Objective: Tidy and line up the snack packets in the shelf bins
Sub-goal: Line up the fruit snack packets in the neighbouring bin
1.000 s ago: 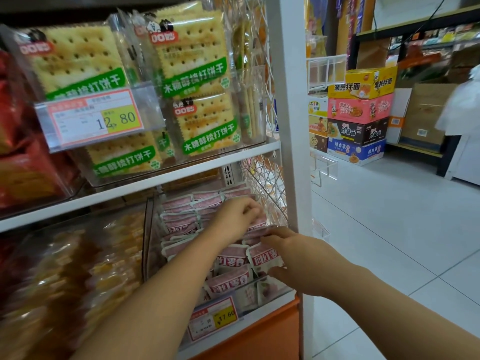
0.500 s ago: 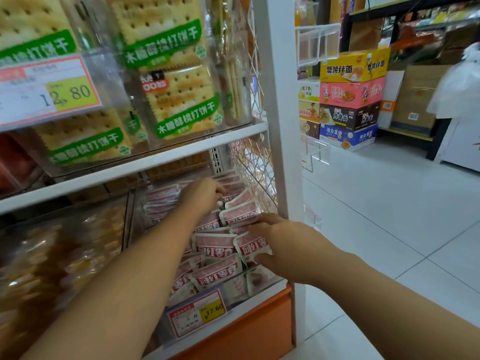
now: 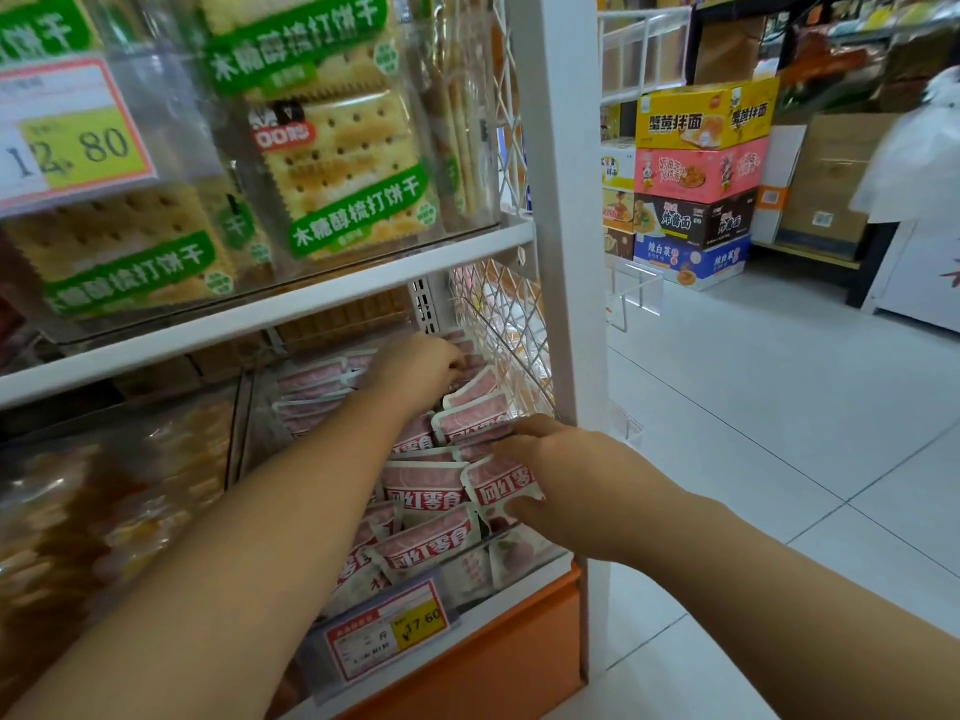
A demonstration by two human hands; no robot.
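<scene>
Several pink and white snack packets (image 3: 423, 483) stand in rows in a clear shelf bin (image 3: 524, 566) on the lower shelf. My left hand (image 3: 421, 368) reaches deep into the back of the bin, its fingers curled onto the rear packets; the fingertips are hidden among them. My right hand (image 3: 563, 485) is at the bin's front right and pinches one packet (image 3: 501, 483) between thumb and fingers. Some packets at the front lean at angles.
A price tag (image 3: 387, 634) hangs on the bin's front. Cracker packs (image 3: 343, 174) fill the bin on the shelf above. A white upright post (image 3: 563, 252) and wire mesh close the right side. Stacked noodle cartons (image 3: 696, 184) stand across the tiled aisle.
My left hand has moved further back into the bin. My right hand stays on the front right packet. The view has shifted down and closer.
</scene>
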